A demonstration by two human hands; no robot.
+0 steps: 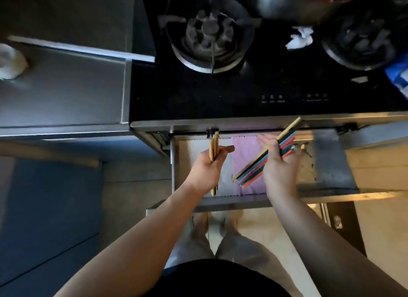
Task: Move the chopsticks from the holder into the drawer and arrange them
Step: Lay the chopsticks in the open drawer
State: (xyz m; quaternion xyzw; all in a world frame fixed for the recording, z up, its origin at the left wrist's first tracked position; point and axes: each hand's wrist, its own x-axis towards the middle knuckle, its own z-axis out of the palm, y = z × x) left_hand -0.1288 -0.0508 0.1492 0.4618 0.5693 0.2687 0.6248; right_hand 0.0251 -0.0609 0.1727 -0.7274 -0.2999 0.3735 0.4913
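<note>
A person stands at a black glass cooktop [242,93] with both bare arms reaching forward over an open steel drawer [231,202], which is pulled out beneath the cooktop's front edge. A steel counter [66,86] lies well out past the left hand, and two gas burners, one [209,36] beyond the left hand and one [357,40] beyond the right hand, sit farther from the person than either hand. A pink mat [245,151] lines the drawer floor between and under the two hands.

The left hand [205,170] is closed around a few pale wooden chopsticks [213,146], fingers curled about their middle. The sticks point straight away from the person, their far ends near the drawer's back edge and their near ends showing below the wrist.

The right hand [278,166] grips a larger bundle of coloured chopsticks [251,170] in teal, red and orange with one tan stick on top, thumb and fingers wrapped round it. The bundle slants across the palm: its lower ends hang over the pink mat on the thumb side, between the two hands, while its upper ends rise past the fingers to the cooktop's front edge. Whether the lower tips touch the mat cannot be told.

A crumpled white paper [300,39] lies on the glass well beyond the right hand, between the burners.
</note>
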